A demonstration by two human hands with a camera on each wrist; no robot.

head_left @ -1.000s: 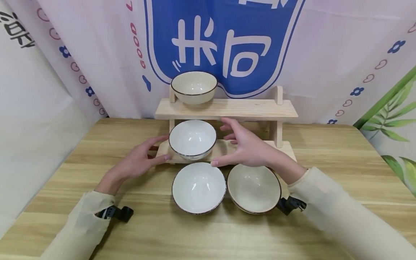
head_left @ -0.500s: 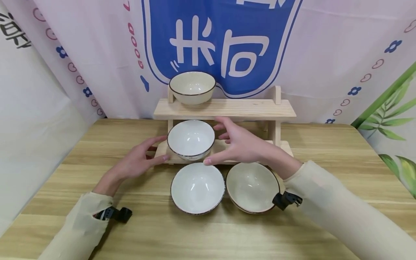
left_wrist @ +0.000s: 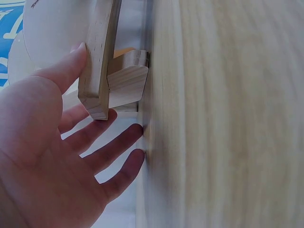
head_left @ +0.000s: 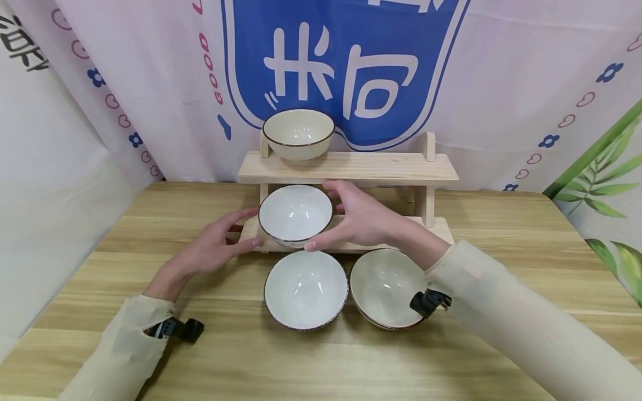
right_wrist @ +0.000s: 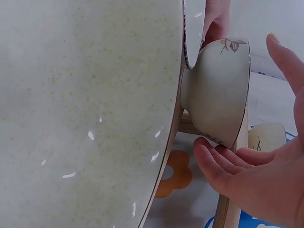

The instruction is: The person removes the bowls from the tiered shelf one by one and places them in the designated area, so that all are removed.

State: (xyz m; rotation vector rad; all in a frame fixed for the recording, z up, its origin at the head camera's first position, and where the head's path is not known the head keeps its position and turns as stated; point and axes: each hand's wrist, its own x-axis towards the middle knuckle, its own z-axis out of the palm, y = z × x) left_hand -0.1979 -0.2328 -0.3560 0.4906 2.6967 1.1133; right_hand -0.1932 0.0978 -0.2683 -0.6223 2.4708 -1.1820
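A white bowl [head_left: 296,214] with a dark rim stands on the lower shelf [head_left: 351,238] of a wooden rack. My left hand [head_left: 213,245] is at its left side, fingers spread around the shelf's end; in the left wrist view the thumb [left_wrist: 71,64] lies along the shelf edge. On the bowl's other side is my right hand [head_left: 358,218], thumb in front and fingers behind. Seen from the right wrist, its fingertips are right at the wall of the flower-patterned bowl [right_wrist: 218,90], while the thumb [right_wrist: 282,54] stands away from it.
A cream bowl [head_left: 299,135] sits on the upper shelf [head_left: 371,166], at the left. In front of the rack on the wooden table [head_left: 241,356], a white bowl [head_left: 306,291] and cream bowl [head_left: 383,287] stand side by side. The right forearm passes over the cream one.
My right hand has moved left, closer around the right side of the bowl on the lower shelf. The left hand and the bowls have stayed in place.
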